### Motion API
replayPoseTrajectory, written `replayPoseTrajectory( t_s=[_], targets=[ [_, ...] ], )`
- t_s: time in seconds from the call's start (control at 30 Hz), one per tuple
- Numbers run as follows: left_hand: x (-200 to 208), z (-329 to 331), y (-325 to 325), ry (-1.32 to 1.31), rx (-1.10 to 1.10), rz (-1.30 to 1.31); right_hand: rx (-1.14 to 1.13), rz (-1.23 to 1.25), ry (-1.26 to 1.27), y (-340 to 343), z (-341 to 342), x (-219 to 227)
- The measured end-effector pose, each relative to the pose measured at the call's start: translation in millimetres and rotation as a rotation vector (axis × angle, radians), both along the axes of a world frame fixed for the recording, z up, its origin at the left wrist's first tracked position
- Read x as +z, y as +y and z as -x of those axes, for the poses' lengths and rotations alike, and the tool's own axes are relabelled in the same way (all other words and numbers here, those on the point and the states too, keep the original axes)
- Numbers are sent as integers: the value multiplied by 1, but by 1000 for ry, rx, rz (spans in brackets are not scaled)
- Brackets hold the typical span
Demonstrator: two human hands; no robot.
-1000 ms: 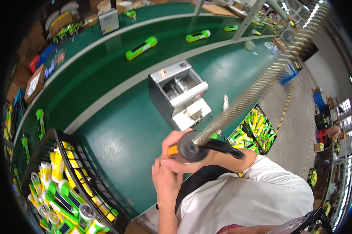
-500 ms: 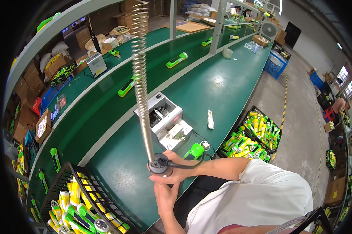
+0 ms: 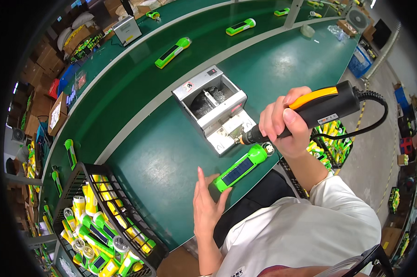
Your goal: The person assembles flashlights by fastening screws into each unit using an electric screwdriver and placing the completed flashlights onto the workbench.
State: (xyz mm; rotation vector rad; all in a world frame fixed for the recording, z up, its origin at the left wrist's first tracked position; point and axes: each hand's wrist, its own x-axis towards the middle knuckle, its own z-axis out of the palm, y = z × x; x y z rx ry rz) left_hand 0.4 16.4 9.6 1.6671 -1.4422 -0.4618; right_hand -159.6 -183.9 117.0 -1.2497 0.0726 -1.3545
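Note:
My right hand is wrapped round a black and orange electric screwdriver, tilted so that its tip points down to the left. That tip is at the front of a grey screw feeder, just above the light plate there; whether it touches cannot be told. Below it on the green bench lies a green flashlight with a dark solar panel, its head toward the feeder. My left hand has thumb and a finger on either side of the flashlight's tail end, the other fingers stretched up.
A black crate full of green and yellow flashlights stands at the lower left. More filled crates are beyond the bench's right edge. Several flashlights lie on the conveyor belt. A black cable loops from the screwdriver.
The screwdriver has swung from upright under the spring to a slant, its tip now at the feeder. My left hand has left it for the flashlight's tail. The view has shifted.

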Motion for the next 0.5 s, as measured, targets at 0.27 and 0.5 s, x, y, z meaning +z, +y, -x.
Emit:
replayPoseTrajectory(
  t_s=[0.27, 0.5],
  targets=[
    [-3, 12, -13, -95, 36, 37, -22, 81, 33, -11, -7, -6],
    [-2, 20, -14, -133, 83, 44, -49, 144, 141, -10, -12, -8]
  ],
)
